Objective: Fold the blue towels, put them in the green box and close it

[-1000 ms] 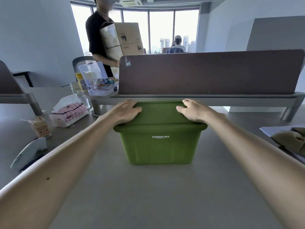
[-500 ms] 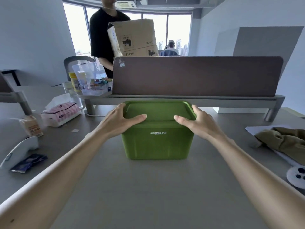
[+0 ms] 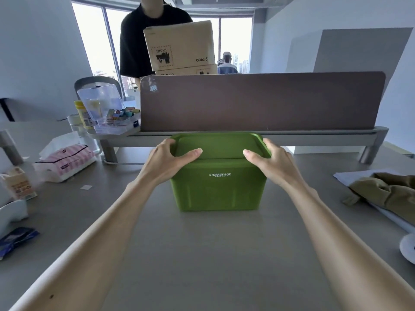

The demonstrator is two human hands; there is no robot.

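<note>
My left hand [image 3: 167,161] and right hand [image 3: 272,163] have moved from pressing on top to gripping the lid [image 3: 217,145] by its side edges, so the green box [image 3: 219,189], just before the divider [image 3: 258,102], looks closed.

Grey table [image 3: 202,254] carried a pink-striped tissue pack [image 3: 67,161], a small orange carton [image 3: 18,185] and a dark blue foil wrapper [image 3: 15,239] on the left, crumpled olive cloth [image 3: 386,189] on the right. Brown divider panel [image 3: 258,102] stood behind, with a clear plastic organiser [image 3: 105,115] at its left end, contents possibly sweets. Beyond it, a person in a black top [image 3: 134,48] held tan cardboard boxes [image 3: 179,48].
</note>
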